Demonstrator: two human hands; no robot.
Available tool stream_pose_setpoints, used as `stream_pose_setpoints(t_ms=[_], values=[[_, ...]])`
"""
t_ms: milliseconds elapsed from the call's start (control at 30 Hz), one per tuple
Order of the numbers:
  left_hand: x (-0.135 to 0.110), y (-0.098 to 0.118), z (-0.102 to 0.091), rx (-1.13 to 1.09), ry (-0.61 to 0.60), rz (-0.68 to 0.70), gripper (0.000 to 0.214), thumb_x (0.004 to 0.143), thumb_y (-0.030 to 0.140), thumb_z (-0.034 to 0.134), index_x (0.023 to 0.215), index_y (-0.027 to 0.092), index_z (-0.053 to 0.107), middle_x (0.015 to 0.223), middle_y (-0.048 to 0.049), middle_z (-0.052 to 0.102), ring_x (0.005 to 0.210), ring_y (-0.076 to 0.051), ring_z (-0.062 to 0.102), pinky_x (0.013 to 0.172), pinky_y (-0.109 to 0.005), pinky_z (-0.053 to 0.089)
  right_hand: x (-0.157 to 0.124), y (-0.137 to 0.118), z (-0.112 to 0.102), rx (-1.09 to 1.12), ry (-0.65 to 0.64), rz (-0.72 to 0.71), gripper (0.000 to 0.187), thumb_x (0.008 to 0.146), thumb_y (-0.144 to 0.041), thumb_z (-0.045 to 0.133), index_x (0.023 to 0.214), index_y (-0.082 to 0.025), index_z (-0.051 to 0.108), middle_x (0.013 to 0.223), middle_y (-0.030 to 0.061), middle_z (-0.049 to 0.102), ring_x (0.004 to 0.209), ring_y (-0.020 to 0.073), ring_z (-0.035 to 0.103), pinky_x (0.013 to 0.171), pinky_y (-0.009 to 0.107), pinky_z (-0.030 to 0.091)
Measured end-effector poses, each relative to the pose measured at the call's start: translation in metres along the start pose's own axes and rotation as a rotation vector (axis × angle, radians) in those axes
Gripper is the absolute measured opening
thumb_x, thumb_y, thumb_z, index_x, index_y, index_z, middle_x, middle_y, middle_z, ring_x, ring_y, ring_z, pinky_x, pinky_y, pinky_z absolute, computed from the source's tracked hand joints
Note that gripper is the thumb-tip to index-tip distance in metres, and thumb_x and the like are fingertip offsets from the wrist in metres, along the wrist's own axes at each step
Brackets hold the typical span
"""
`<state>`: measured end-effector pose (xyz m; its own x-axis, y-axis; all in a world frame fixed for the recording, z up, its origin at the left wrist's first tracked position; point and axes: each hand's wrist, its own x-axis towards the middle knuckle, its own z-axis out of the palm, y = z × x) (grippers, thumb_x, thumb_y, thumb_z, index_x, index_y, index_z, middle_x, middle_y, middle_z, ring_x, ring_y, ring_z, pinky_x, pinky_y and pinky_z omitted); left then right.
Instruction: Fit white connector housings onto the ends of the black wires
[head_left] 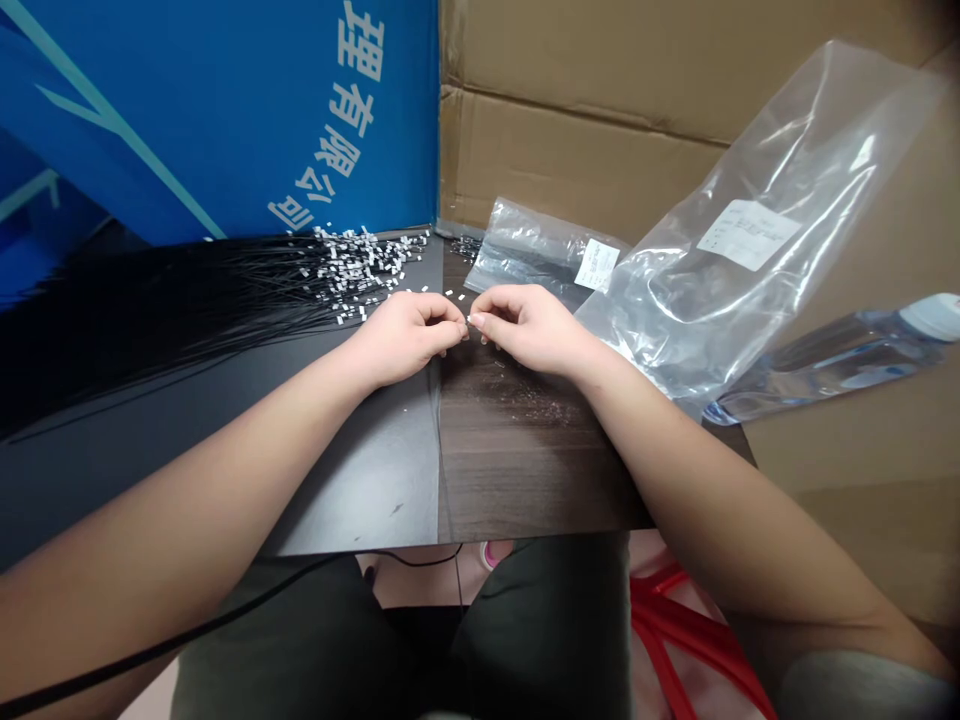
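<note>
Both hands meet over the middle of the table, fingertips nearly touching. My left hand [416, 328] is closed in a pinch; what lies between its fingers is too small to make out. Thumb and forefinger of my right hand [529, 325] pinch a tiny white connector [470, 320]. Behind my left hand lies a big bundle of thin black wires [187, 285], with many small white connectors [360, 262] at their right ends. A few loose white pieces lie just beyond my fingertips. Tiny clear scraps [536, 405] are scattered below my right hand.
A labelled flat plastic bag [536, 245] and a larger clear bag [720, 290] lie at the back right. A water bottle [832, 360] rests on its side beside them. A blue panel [225, 110] and brown cardboard [585, 80] stand behind the table [517, 480].
</note>
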<state>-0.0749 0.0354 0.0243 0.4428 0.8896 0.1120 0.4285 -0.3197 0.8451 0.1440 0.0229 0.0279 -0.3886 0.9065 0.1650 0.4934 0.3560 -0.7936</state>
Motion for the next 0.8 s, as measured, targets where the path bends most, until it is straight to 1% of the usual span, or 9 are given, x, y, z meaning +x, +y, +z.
stream_pose_setpoints(t_ms=[100, 300, 433, 667, 800], values=[[-0.0007, 0.0022, 0.0001, -0.014, -0.001, -0.012, 0.017, 0.082, 0.032, 0.069, 0.078, 0.017, 0.076, 0.07, -0.0003, 0.069, 0.064, -0.014, 0.058, 0.068, -0.03, 0.045, 0.0, -0.0005, -0.0007, 0.004, -0.005, -0.001, 0.015, 0.095, -0.03, 0.065, 0.091, -0.018, 0.072, 0.081, 0.0023, 0.067, 0.076, 0.0174, 0.054, 0.071, 0.033, 0.04], [-0.0019, 0.008, -0.0015, -0.08, -0.02, -0.054, 0.021, 0.083, 0.035, 0.071, 0.082, 0.016, 0.08, 0.079, -0.0038, 0.076, 0.067, -0.015, 0.064, 0.069, -0.03, 0.05, 0.0006, -0.002, -0.0016, 0.101, -0.006, 0.066, 0.013, 0.096, -0.028, 0.065, 0.088, -0.019, 0.071, 0.076, 0.0011, 0.065, 0.071, 0.0164, 0.055, 0.068, 0.033, 0.042], [-0.0016, 0.0067, -0.0024, -0.068, -0.047, -0.07, 0.022, 0.085, 0.036, 0.07, 0.084, 0.017, 0.081, 0.079, -0.0046, 0.077, 0.067, -0.015, 0.065, 0.067, -0.029, 0.052, 0.0012, -0.0002, -0.0014, 0.095, -0.008, 0.064, 0.012, 0.096, -0.028, 0.068, 0.088, -0.02, 0.072, 0.076, 0.0013, 0.067, 0.071, 0.0162, 0.056, 0.068, 0.033, 0.043], [0.0008, 0.0023, -0.0027, -0.061, -0.042, -0.125, 0.02, 0.082, 0.033, 0.07, 0.086, 0.017, 0.079, 0.08, -0.0074, 0.077, 0.067, -0.016, 0.067, 0.06, -0.027, 0.05, 0.0015, -0.0022, -0.0025, 0.098, 0.008, 0.084, 0.011, 0.095, -0.025, 0.067, 0.087, -0.019, 0.072, 0.073, 0.0, 0.064, 0.07, 0.0155, 0.055, 0.068, 0.033, 0.042], [0.0003, 0.0033, -0.0025, -0.054, -0.031, -0.112, 0.02, 0.082, 0.033, 0.07, 0.084, 0.016, 0.079, 0.079, -0.0073, 0.077, 0.066, -0.016, 0.066, 0.061, -0.028, 0.05, 0.0016, -0.0012, -0.0024, 0.098, 0.013, 0.056, 0.012, 0.094, -0.025, 0.067, 0.085, -0.018, 0.071, 0.076, 0.0008, 0.065, 0.071, 0.0156, 0.055, 0.068, 0.032, 0.042]])
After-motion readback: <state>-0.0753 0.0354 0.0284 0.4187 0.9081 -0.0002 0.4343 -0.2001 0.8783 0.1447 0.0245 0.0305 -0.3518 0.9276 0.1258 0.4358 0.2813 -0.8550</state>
